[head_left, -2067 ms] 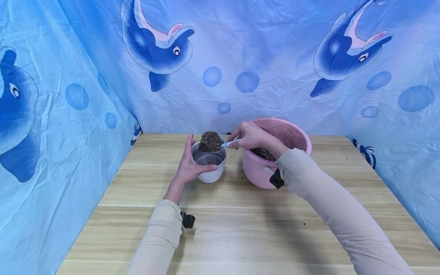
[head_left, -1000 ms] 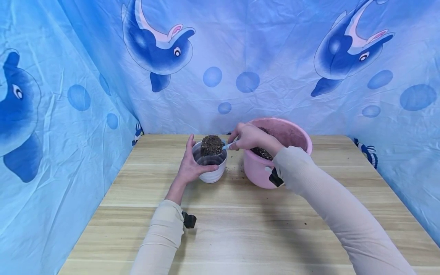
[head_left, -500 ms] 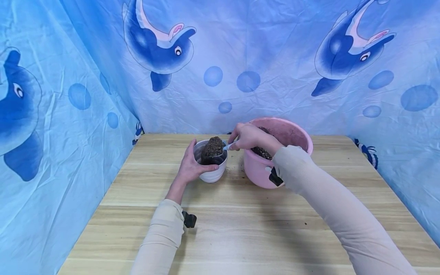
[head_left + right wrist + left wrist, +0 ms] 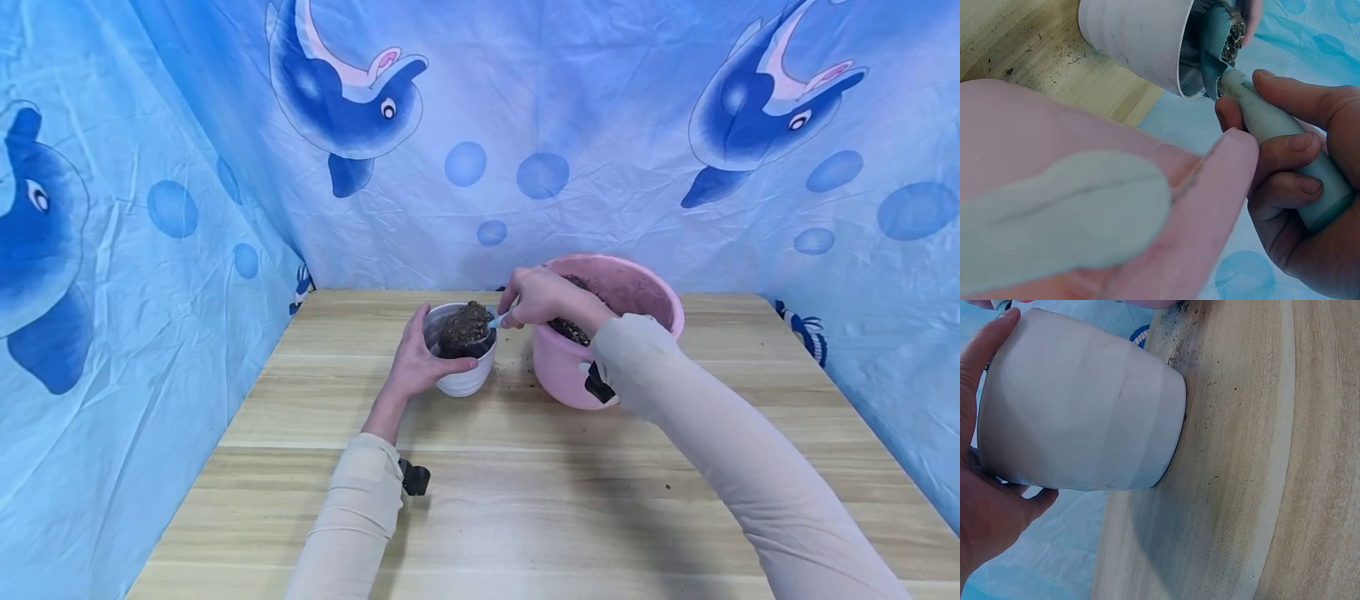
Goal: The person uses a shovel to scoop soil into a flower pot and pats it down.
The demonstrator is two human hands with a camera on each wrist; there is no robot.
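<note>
Bright, even light overall; dimmer from the wrists.
In the head view we get diffuse light, apparently from above, with a pale sheen on the desk point(image 4: 495, 525) and a broad, soft shadow beside the right sleeve point(image 4: 720, 433). The left wrist view looks duller to us: shade greys the white pot point(image 4: 1079, 406), and the desk's pale seam point(image 4: 1285, 425) bows. From the right wrist we see muted colour, the near pink bucket point(image 4: 1041, 125) soft and smeared.

The left arm point(image 4: 347, 508) stretches forward, the left hand point(image 4: 412, 360) holding with its thumb point(image 4: 456, 366) extended; the right arm point(image 4: 738, 450) slants inward, the right hand point(image 4: 546, 297) gripping tightly.
</note>
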